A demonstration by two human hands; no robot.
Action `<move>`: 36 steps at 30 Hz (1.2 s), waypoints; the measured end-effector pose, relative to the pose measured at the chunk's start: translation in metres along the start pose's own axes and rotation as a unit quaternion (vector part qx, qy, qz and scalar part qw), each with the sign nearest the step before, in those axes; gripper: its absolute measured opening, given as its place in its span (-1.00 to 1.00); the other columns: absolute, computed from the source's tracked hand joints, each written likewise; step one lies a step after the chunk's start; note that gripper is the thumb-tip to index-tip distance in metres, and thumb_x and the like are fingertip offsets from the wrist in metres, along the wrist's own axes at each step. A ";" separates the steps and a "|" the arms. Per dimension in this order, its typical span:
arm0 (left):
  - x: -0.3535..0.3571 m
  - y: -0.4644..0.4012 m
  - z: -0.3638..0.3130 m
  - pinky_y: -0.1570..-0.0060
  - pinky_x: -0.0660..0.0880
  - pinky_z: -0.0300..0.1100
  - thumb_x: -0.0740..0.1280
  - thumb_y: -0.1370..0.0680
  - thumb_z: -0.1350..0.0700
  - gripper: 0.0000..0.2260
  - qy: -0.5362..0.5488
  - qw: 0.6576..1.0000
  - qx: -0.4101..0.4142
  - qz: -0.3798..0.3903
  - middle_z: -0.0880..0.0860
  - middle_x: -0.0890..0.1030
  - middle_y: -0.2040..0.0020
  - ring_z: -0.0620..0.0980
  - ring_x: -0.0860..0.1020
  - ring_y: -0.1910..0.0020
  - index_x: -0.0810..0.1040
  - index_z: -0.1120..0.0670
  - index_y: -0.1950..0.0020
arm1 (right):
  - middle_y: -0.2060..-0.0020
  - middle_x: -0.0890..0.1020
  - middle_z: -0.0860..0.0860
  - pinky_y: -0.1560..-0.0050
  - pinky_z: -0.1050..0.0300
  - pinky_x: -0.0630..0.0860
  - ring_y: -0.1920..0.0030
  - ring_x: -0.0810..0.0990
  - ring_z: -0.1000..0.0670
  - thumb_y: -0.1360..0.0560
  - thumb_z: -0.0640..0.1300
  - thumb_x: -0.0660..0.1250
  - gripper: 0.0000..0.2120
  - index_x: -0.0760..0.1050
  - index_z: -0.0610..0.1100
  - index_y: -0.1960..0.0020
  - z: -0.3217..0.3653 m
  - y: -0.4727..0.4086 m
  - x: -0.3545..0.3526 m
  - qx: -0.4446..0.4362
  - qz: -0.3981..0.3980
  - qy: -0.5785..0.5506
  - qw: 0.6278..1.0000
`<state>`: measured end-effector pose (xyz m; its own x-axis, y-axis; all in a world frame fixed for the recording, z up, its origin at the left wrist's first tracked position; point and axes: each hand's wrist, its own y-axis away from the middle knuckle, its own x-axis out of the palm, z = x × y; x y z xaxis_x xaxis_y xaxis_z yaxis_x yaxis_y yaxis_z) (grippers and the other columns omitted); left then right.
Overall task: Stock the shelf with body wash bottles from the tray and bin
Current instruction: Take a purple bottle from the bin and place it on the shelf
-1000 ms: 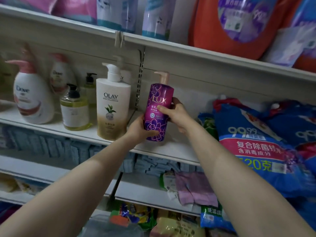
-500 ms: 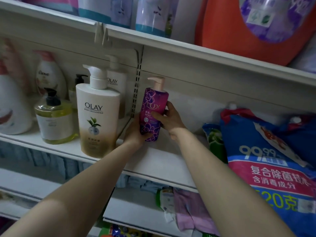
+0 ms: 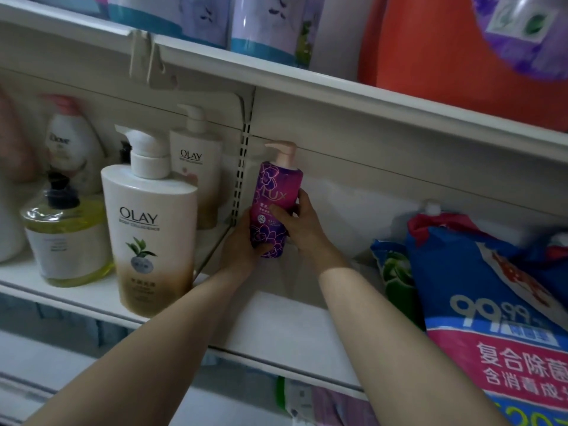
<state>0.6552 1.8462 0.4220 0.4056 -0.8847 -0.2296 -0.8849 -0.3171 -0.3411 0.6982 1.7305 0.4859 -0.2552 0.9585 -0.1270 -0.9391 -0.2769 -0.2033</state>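
Lux bottle [image 3: 275, 207], the purple one with the pink pump, stands upright at the back of the middle shelf [image 3: 276, 327], close to the rear panel and just right of the slotted upright [image 3: 244, 167] that divides the bays. Whether its base is fully down on the board you cannot tell, since your hands cover it.

Your left hand [image 3: 242, 244] wraps the lower body from the left, thumb curled across the front near the base. Your right hand [image 3: 295, 222] grips the middle from the right, with its fingers [image 3: 299, 199] curled round the far side. Both hold the bottle firmly.

To finish this placement well, feel the base sit flat before you let go. Turn the label to face outward and keep the pump clear of the shelf above [image 3: 338, 96]. I'd judge it best to release one hand first, steadying with the other, then draw both straight back so a sleeve or wrist does not tip it.

Just left, beyond the upright, the front Olay bottle [image 3: 150, 229] stands near your left forearm, with a second Olay bottle [image 3: 196, 167] behind it; mind the front one as you pull out. Farther left are a yellow pump bottle [image 3: 66, 238] and a Dove bottle [image 3: 72, 146]. To the right, a blue detergent bag [image 3: 491, 302] leans on the shelf, well apart from the bottle.
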 end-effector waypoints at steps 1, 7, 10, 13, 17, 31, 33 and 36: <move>0.001 -0.002 0.000 -0.17 0.43 -0.13 0.51 -0.38 0.13 -0.30 0.001 1.000 -0.002 -0.003 -0.14 0.48 -0.22 0.00 0.48 -0.27 0.25 -0.12 -0.43 | -0.28 0.53 -0.08 -0.18 -0.03 0.59 -0.26 0.55 -0.09 -0.54 -0.21 0.42 -0.38 0.25 -0.05 -0.51 0.000 -0.001 0.000 -0.001 -0.001 0.001 1.000; -0.002 0.002 -0.002 -0.16 0.37 -0.18 0.49 -0.44 0.20 -0.33 -0.092 0.995 -0.010 -0.023 0.11 0.51 -0.31 0.10 0.49 -0.27 0.29 0.14 -0.49 | -0.36 0.50 -0.09 -0.31 -0.17 0.52 -0.33 0.50 -0.10 -0.56 -0.16 0.39 -0.41 0.25 -0.05 -0.52 -0.003 0.005 0.002 0.011 -0.008 0.008 1.000; -0.008 0.011 -0.006 -0.12 0.37 -0.18 0.47 -0.44 0.25 -0.44 -0.136 0.990 -0.013 -0.017 0.19 0.53 -0.26 0.18 0.50 -0.23 0.37 0.22 -0.40 | -0.36 0.49 -0.04 -0.35 -0.14 0.48 -0.35 0.49 -0.06 -0.59 -0.15 0.35 -0.45 0.24 -0.04 -0.52 -0.006 0.020 0.003 0.017 -0.019 0.012 1.000; -0.014 0.031 -0.011 -0.10 0.39 -0.26 0.41 -0.48 0.30 -0.47 -0.144 0.989 -0.018 0.015 0.21 0.48 -0.31 0.18 0.47 -0.27 0.35 0.23 -0.42 | -0.44 0.41 -0.07 -0.33 -0.02 0.47 -0.39 0.45 -0.08 -0.61 -0.12 0.33 -0.37 0.12 -0.04 -0.59 -0.007 0.043 0.004 0.041 -0.036 0.019 0.998; -0.024 0.068 -0.018 0.08 0.38 -0.56 0.30 -0.56 0.31 -0.60 -0.106 0.993 -0.007 0.047 0.16 0.50 -0.25 0.07 0.50 -0.15 0.37 0.20 -0.40 | -0.42 0.42 -0.16 -0.35 -0.03 0.47 -0.35 0.47 -0.10 -0.61 -0.16 0.32 -0.42 0.19 -0.05 -0.56 -0.008 0.078 0.010 0.061 -0.085 0.033 0.994; -0.098 0.215 -0.028 -0.19 0.47 -0.24 0.36 -0.54 0.30 -0.56 0.012 0.996 0.040 0.075 0.01 0.54 -0.30 -0.10 0.54 -0.21 0.43 0.12 -0.42 | -0.38 0.46 -0.12 -0.14 0.28 0.45 -0.30 0.48 -0.01 -0.58 -0.36 0.30 -0.43 0.25 -0.10 -0.53 0.003 0.258 0.050 0.022 -0.084 0.049 0.995; -0.112 0.235 -0.022 -0.18 0.46 -0.27 0.38 -0.53 0.29 -0.58 0.009 0.997 0.037 0.074 -0.01 0.58 -0.24 -0.13 0.55 -0.18 0.47 0.11 -0.39 | -0.35 0.47 -0.12 -0.06 0.35 0.48 -0.26 0.50 0.01 -0.58 -0.38 0.30 -0.45 0.28 -0.09 -0.51 -0.005 0.282 0.062 0.024 -0.086 0.050 0.995; -0.128 0.266 -0.005 -0.19 0.48 -0.24 0.41 -0.52 0.25 -0.58 0.007 0.996 0.023 0.089 0.00 0.60 -0.20 -0.12 0.56 -0.16 0.49 0.11 -0.37 | -0.34 0.46 -0.13 -0.08 0.32 0.49 -0.23 0.51 0.02 -0.57 -0.40 0.30 -0.42 0.27 -0.09 -0.51 -0.027 0.314 0.080 0.049 -0.077 0.051 0.995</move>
<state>0.3667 1.8734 0.3657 0.2401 -0.9300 -0.2783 -0.9310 -0.1394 -0.3373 0.3893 1.7188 0.3856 -0.0874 0.9758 -0.2006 -0.9843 -0.1156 -0.1336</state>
